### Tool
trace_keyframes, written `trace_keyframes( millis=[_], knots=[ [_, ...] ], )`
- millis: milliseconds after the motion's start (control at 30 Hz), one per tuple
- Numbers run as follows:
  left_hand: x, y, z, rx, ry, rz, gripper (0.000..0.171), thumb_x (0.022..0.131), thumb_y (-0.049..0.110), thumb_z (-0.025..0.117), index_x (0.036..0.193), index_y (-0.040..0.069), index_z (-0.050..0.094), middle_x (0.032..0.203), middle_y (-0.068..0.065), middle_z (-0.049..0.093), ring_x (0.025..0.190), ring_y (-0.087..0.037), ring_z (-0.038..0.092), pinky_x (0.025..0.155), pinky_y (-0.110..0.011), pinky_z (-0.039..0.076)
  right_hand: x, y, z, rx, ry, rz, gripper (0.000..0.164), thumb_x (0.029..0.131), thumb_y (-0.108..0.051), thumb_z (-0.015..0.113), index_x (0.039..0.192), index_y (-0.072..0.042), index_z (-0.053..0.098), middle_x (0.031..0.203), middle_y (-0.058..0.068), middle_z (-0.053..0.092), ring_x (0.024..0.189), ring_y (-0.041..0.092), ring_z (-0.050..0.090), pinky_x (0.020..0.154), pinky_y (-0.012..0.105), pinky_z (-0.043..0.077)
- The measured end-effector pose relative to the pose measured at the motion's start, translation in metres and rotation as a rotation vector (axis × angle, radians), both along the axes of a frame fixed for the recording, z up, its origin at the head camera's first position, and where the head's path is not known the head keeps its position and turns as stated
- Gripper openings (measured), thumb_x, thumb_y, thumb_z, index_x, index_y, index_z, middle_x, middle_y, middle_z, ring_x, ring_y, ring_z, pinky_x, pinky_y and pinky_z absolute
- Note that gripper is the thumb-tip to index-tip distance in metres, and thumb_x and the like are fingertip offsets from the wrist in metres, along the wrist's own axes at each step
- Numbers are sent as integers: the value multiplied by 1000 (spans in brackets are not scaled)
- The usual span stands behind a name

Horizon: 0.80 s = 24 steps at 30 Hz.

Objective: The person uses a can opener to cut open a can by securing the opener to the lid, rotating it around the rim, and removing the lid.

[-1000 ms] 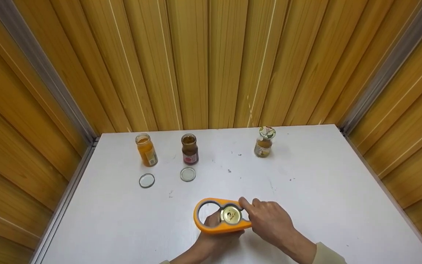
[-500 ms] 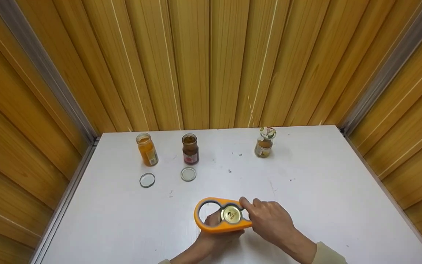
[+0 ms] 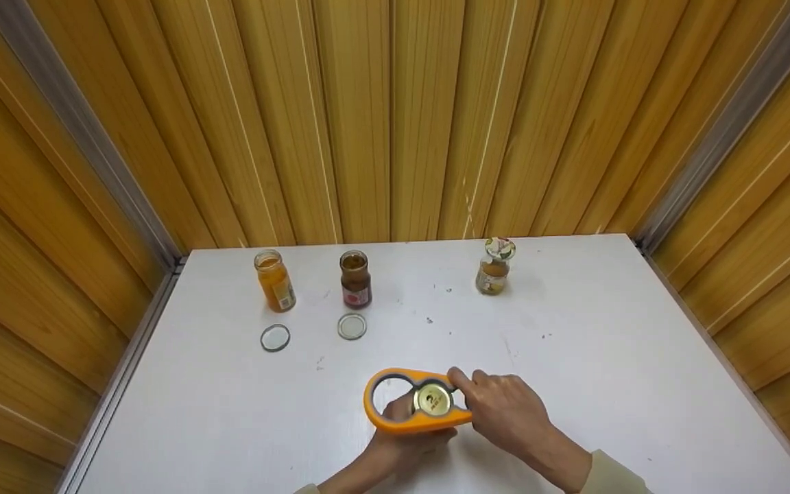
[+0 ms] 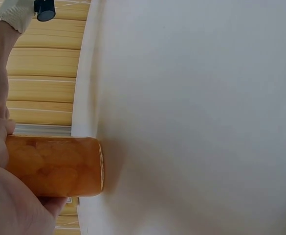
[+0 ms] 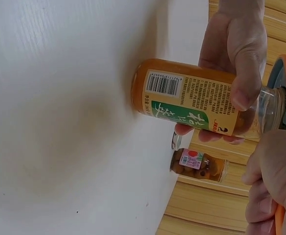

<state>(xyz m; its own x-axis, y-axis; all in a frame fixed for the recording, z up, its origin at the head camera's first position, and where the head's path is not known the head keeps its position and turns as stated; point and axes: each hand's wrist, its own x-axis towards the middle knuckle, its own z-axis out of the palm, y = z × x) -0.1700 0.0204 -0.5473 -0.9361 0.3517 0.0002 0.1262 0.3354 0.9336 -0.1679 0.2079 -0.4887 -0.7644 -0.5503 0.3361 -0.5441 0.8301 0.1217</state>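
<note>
My left hand (image 3: 405,439) grips a glass jar of orange fruit (image 5: 187,98) around its upper body, below the neck. The jar stands upright close over the table, its label facing the right wrist camera. Over its gold lid (image 3: 433,399) sits an orange and grey jar opener (image 3: 395,427), the lid inside the smaller ring. The larger ring points left. My right hand (image 3: 508,412) holds the opener's right end, fingers wrapped around it. In the left wrist view the jar (image 4: 59,166) shows plain orange contents, and the left hand covers its upper part.
At the back left stand a lidless jar of orange contents (image 3: 275,285) and a lidless dark jar (image 3: 356,283). Two loose lids (image 3: 275,337) lie before them. A small jar with a patterned lid (image 3: 492,278) stands at the back right. Wood-patterned walls (image 3: 395,123) border the white table (image 3: 607,329).
Both hands, the opener and the jar keep nearly the same place and pose. The jars and lids at the back have not moved.
</note>
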Motion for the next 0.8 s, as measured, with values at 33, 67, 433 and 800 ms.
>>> trace_keyframes(
  millis=[33,67,433,800],
  knots=[
    [0,0,0,3,1,-5,60,66,39,83,117,29,54,108,21,58,101,-1,54,96,-31,41,0,0,0,1,2,1,39,71,-11,72,103,-19,51,57,-5,45,42,12,47,37,23,34],
    [0,-1,1,8,-5,-9,59,66,39,83,117,30,54,108,21,58,101,-1,54,96,-31,40,0,0,0,0,3,1,39,71,-11,72,103,-19,51,57,-4,46,42,12,47,37,23,34],
    [-1,-5,1,78,3,-42,59,67,37,82,118,26,54,109,19,59,101,-3,55,95,-31,40,-1,0,-2,1,61,14,38,69,-10,71,100,-19,51,55,-5,41,40,12,44,35,23,29],
    [-3,-5,2,72,-45,-52,62,66,40,82,119,27,54,110,19,59,102,-2,54,97,-32,39,0,0,-2,-3,26,24,41,70,-11,73,103,-20,51,58,-4,47,43,12,47,37,22,35]
  ],
)
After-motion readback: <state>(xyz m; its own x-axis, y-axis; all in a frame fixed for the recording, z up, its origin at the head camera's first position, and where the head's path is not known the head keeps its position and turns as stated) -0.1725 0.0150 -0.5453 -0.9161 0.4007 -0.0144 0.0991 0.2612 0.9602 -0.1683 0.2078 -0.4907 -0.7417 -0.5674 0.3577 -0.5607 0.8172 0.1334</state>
